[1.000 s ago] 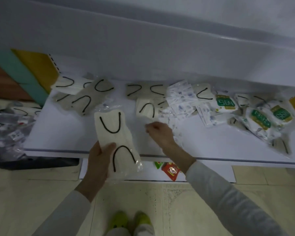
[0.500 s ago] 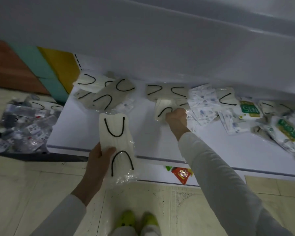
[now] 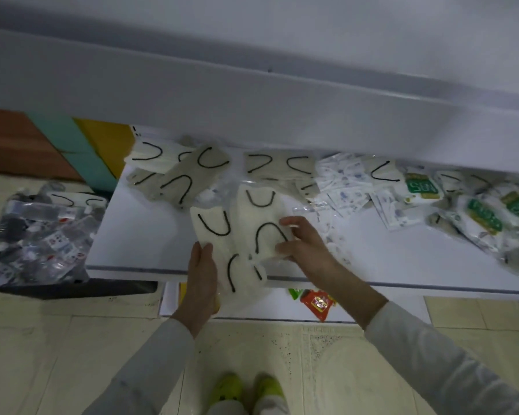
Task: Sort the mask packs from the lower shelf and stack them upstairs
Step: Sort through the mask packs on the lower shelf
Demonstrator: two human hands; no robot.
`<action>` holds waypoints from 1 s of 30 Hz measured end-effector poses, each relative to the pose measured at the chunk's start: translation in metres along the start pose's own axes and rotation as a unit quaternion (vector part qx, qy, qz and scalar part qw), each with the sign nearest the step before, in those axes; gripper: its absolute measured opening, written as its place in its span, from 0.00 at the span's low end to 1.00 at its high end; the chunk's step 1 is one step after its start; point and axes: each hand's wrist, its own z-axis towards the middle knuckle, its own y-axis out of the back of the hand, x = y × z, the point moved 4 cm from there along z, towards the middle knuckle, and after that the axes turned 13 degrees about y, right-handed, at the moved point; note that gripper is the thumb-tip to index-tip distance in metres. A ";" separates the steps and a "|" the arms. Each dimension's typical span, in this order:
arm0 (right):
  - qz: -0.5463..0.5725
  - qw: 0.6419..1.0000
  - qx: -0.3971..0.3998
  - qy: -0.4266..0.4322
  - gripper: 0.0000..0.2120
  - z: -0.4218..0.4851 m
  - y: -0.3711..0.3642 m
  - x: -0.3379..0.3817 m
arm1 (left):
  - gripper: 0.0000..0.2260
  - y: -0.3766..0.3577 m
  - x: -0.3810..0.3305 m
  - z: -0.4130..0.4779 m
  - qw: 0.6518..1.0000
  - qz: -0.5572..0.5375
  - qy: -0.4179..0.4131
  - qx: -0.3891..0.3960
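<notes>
Two beige mask packs come together at the front edge of the lower shelf.
The left hand grips one mask pack, fingers curled round its lower end. The right hand pinches a second mask pack, touching the first. This looks like the sorting step; next the second probably must lie square on the first. Other packs wait along the back edge.

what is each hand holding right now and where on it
The left hand grips one mask pack by its lower left edge; the right hand holds a second pack by its lower right side, overlapping the first.
</notes>
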 end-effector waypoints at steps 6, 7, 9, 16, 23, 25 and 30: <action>-0.162 0.976 0.100 0.103 0.21 -0.041 -0.020 0.012 | 0.20 -0.022 -0.005 -0.019 0.998 -0.052 0.018 0.008; -0.188 0.969 0.107 0.122 0.21 -0.046 -0.020 0.016 | 0.21 -0.024 -0.007 -0.023 0.998 -0.058 0.023 0.008; -0.235 0.953 0.105 0.159 0.21 -0.056 -0.019 0.025 | 0.21 -0.028 -0.011 -0.035 0.996 -0.076 0.028 0.021; -0.303 0.899 -0.052 0.311 0.33 -0.097 0.001 0.072 | 0.16 -0.034 -0.028 -0.098 0.989 -0.123 -0.063 0.045; 0.138 0.976 -0.088 0.146 0.09 -0.142 -0.004 0.083 | 0.15 -0.046 -0.043 -0.164 0.968 -0.193 -0.058 0.147; 0.076 0.973 -0.110 0.191 0.12 -0.151 0.007 0.104 | 0.14 -0.035 -0.054 -0.176 0.963 -0.180 -0.067 0.187; -0.036 0.945 -0.031 0.322 0.13 -0.186 0.038 0.160 | 0.15 0.022 -0.103 -0.212 0.950 -0.096 -0.181 0.235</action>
